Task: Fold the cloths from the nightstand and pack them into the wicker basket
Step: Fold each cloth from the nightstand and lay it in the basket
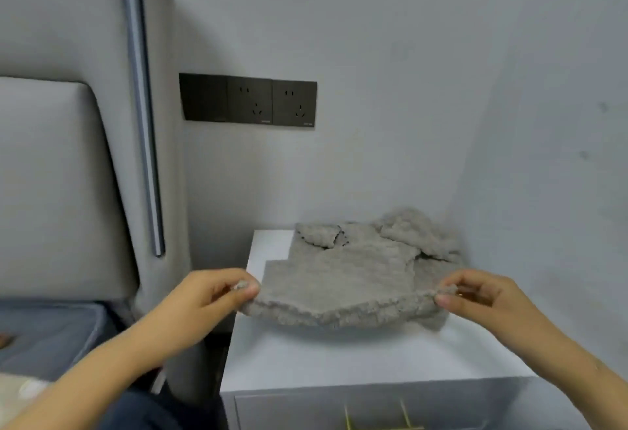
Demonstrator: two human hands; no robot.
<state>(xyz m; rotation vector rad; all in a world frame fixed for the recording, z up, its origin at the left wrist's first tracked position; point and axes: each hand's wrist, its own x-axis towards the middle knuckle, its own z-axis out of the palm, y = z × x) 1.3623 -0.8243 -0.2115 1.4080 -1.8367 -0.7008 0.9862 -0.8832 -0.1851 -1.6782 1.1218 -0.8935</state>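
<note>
Two bare hands are pinching the near edge of a fuzzy grey-beige fleece cloth [343,280] that is lying on the white flat-topped nightstand [339,358]. The left hand [210,297] is closing thumb and forefinger on the cloth's near left corner, and the right hand [475,293] is doing the same at the near right corner, with the other fingers curled loosely behind. The edge between them is sagging just above the tabletop, while the far part of the cloth is resting on the surface and is bunching into a rumpled heap [418,235] near the pale grey wall [407,89].

Several things could be going wrong from here, as I judge it. The far end is already creased and doubled over, so a fold made now is likely to be trapping those wrinkles and coming out lopsided. The pinches are taking only a little of the thick pile, and a quick lift could be slipping a corner free. The left corner is hanging past the nightstand's left edge, so a dropped side could be sliding down beside the grey padded headboard [51,191]. Whether that heap is one cloth or several I cannot tell, and a second piece could be dragging along. The wicker basket is not in view.
</note>
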